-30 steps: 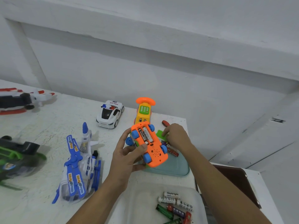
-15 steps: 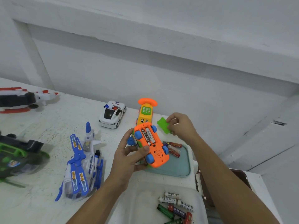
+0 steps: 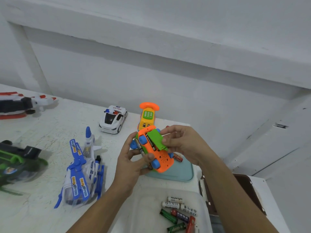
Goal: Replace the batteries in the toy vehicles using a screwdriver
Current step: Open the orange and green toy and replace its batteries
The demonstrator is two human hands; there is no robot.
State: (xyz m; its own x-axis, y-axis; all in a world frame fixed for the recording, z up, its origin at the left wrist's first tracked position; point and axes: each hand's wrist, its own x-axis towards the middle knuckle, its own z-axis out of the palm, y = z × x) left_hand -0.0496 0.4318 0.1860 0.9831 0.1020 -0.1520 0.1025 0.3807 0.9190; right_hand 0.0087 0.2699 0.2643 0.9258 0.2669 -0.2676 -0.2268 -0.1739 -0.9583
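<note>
One view only, worn on the head, wide-angle, looking forward and down across the white desk (image 3: 42, 135) to the wall (image 3: 168, 73) filling the upper half of the frame. It sits close: forearms enter from the bottom edge, and at centre the left hand (image 3: 133, 163) grips an orange toy car (image 3: 159, 158) while the right hand (image 3: 183, 145) pinches a green cover (image 3: 157, 139).

Bare home-like room, plain white wall (image 3: 168, 84), scuffed white table (image 3: 50, 132), toy police car (image 3: 112, 119)

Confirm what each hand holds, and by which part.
Left hand grips the upturned orange toy car across its sides; right hand pinches the green battery cover by its right edge.
</note>
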